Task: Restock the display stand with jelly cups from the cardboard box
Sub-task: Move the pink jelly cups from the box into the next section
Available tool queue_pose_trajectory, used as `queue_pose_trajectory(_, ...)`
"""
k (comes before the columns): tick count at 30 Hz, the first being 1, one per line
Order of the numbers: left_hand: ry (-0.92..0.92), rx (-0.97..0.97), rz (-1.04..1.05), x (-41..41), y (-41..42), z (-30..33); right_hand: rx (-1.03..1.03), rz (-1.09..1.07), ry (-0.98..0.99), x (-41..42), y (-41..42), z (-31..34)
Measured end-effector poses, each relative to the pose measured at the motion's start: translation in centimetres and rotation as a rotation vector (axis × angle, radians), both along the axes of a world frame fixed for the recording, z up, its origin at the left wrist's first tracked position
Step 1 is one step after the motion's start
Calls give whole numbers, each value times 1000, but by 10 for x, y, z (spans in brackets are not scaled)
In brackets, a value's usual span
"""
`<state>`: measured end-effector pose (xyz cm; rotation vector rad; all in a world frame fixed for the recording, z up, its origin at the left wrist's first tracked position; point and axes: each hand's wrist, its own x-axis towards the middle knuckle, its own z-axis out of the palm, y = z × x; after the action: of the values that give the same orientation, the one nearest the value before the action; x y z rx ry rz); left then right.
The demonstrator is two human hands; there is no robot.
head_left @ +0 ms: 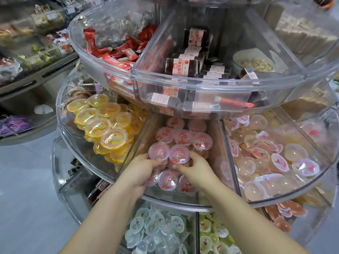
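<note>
Two pink jelly cups (168, 153) are held side by side over the middle compartment of the clear display stand (165, 197), where more pink cups are stacked. The left cup is gripped by the curled fingers of the left hand (139, 171), the right cup by the fingers of the right hand (194, 167). Yellow cups (102, 121) fill the compartment to the left, pale ones (271, 158) the one to the right.
</note>
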<state>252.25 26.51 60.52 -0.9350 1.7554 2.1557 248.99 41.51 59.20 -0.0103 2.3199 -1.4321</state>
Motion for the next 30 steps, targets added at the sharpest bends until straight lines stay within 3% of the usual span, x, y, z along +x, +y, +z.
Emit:
queue_pose_trajectory(5, -32, 394, 253, -8, 11, 4, -11, 14, 18, -1, -1, -2)
queue_pose_trajectory(15, -73, 129, 288, -14, 12, -6, 15, -2, 53, -1, 1, -7)
queue_pose_trajectory(30, -48, 241, 265, -8, 10, 10, 61, 33, 88, -1, 0, -7)
